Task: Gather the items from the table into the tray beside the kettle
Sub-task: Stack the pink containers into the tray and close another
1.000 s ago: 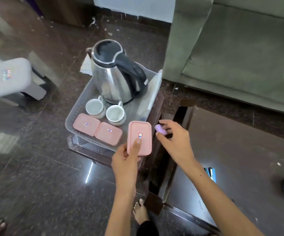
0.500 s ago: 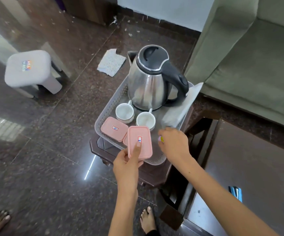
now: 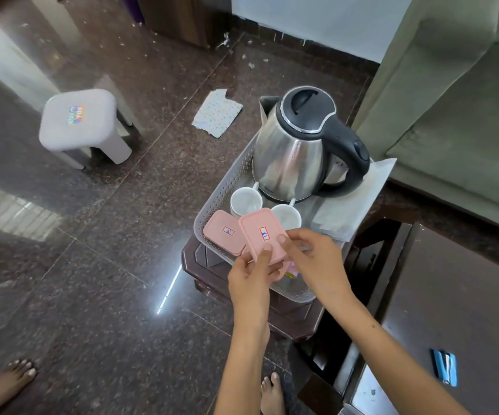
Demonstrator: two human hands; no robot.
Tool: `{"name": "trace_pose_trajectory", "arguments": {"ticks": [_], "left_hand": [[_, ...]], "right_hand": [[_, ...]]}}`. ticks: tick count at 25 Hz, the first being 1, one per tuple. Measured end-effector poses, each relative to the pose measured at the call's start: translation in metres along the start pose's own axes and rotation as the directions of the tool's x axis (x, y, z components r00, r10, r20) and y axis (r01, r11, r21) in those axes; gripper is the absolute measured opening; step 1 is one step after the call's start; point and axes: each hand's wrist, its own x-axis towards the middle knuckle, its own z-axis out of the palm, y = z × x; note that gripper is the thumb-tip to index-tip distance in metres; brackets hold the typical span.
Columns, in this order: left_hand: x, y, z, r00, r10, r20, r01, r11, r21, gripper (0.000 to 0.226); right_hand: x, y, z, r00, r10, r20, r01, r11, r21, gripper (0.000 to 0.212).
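A grey perforated tray [image 3: 212, 211] sits on a small dark side table, with a steel kettle [image 3: 293, 145] at its far end. In front of the kettle stand two white cups [image 3: 246, 200] [image 3: 285, 217], and a pink lidded box [image 3: 224, 232] lies at the tray's near left. My left hand [image 3: 251, 277] holds a second pink box [image 3: 261, 238] tilted over the tray's near part. My right hand [image 3: 317, 259] grips that box's right edge, thumb on the lid. A small pinkish item [image 3: 291, 272] peeks out under the held box.
A white napkin [image 3: 350, 199] lies along the tray's right side. The dark table [image 3: 452, 310] at right carries a blue packet [image 3: 444, 366]. A grey stool [image 3: 83, 127] and a paper scrap [image 3: 216, 112] are on the floor at left. A green sofa [image 3: 452, 100] is behind.
My right hand has left the tray's near right corner and come onto the held pink box. The box has tilted and moved further over the tray. The view has shifted left.
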Motion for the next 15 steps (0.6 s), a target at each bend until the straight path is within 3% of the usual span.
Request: {"name": "trace_pose_trajectory", "arguments": {"ticks": [3, 7, 15], "left_hand": [[0.004, 0.003, -0.007, 0.99, 0.131, -0.059, -0.114, 0.965, 0.237, 0.029], [0.0, 0.006, -0.017, 0.91, 0.387, -0.15, -0.264, 0.817, 0.512, 0.03], [0.005, 0.006, -0.023, 0.837, 0.536, 0.108, -0.419, 0.502, 0.757, 0.039]], "right_hand": [[0.018, -0.001, 0.009, 0.999, 0.002, -0.048, -0.001, 1.0, 0.021, 0.01], [0.028, 0.001, 0.027, 1.0, -0.021, -0.003, 0.021, 0.992, -0.121, 0.011], [0.045, -0.002, 0.064, 0.991, -0.131, -0.022, 0.115, 0.932, -0.343, 0.015]]}}
